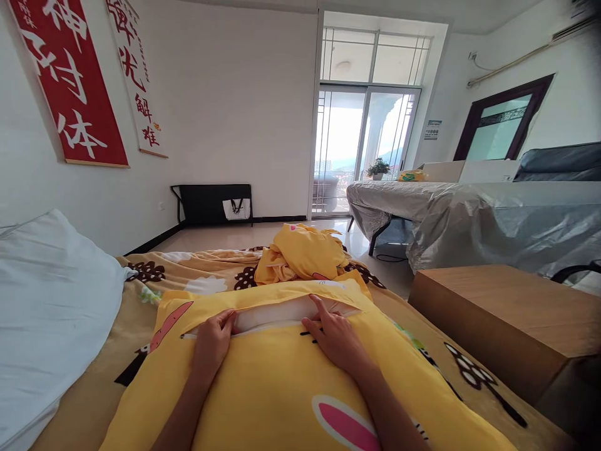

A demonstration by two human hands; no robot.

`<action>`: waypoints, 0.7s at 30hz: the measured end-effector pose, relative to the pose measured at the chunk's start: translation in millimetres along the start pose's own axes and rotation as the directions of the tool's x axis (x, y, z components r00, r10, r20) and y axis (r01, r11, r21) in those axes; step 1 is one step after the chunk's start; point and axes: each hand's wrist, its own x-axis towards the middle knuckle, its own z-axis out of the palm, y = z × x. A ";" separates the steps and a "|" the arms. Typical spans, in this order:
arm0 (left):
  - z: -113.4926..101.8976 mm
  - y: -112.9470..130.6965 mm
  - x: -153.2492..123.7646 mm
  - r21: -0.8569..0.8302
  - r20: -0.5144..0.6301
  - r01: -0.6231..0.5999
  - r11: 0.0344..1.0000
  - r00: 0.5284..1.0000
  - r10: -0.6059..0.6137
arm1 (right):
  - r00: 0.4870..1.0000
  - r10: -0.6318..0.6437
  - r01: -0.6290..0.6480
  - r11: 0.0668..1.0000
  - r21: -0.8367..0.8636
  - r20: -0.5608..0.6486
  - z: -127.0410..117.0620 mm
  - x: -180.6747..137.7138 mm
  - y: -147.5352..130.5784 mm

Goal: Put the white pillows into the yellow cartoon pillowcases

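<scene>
A pillow in a yellow cartoon-print pillowcase (282, 382) lies on the bed in front of me. The case's far end is open and the white pillow (275, 316) shows in the gap. My left hand (213, 341) rests on the case at the left of the opening, fingers curled on the fabric edge. My right hand (335, 338) lies on the case at the right of the opening, fingers stretched toward the gap and pressing the cloth.
A crumpled yellow cloth (305, 254) lies beyond the pillow on the patterned bedsheet (206, 269). A white pillow (47, 307) sits at the left. A wooden table (507, 319) stands at the right, with a covered table (469, 213) behind it.
</scene>
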 end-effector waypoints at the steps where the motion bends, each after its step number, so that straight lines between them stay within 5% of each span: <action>1: -0.1 -0.2 -0.5 -0.011 -0.006 -0.005 1.000 1.000 0.004 | 1.000 0.000 0.000 1.000 -0.001 -0.004 0.0 -0.1 0.3; 21: -7.9 21.9 -24.4 0.016 -0.089 -0.106 0.994 0.990 0.107 | 1.000 -0.013 0.012 0.998 -0.060 -0.017 -12.4 -5.6 -2.7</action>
